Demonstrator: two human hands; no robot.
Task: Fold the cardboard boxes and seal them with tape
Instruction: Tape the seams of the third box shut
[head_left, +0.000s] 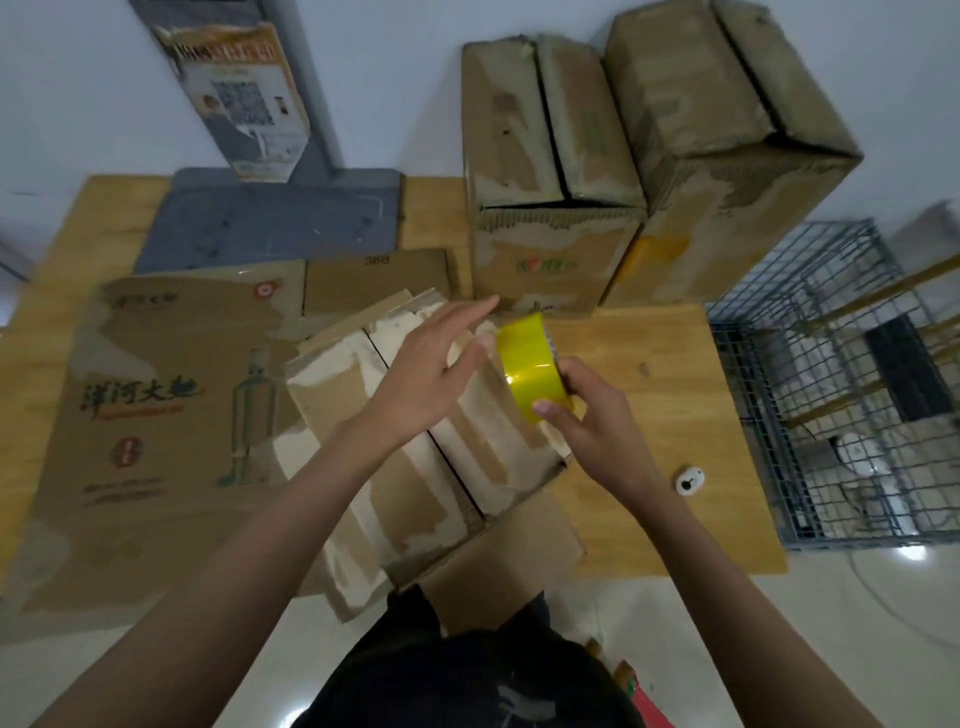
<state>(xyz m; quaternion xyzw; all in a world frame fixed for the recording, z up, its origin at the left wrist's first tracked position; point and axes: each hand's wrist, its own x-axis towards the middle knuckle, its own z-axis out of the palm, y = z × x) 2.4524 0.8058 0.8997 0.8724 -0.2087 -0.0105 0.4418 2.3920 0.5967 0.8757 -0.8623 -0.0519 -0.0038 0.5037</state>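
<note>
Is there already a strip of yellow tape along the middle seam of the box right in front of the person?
No, the seam between the flaps of the box is a bare dark gap; the yellow tape roll is in the right hand.

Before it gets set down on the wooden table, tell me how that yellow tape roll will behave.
The round yellow tape roll, held on edge in the right hand, would probably roll if put down that way. Its glossy surface looks slippery. It seems light, since fingertips alone hold it.

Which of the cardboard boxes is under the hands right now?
The near box at the table edge, flaps folded shut with a bare centre seam. The two boxes at the back stand apart, untouched.
</note>
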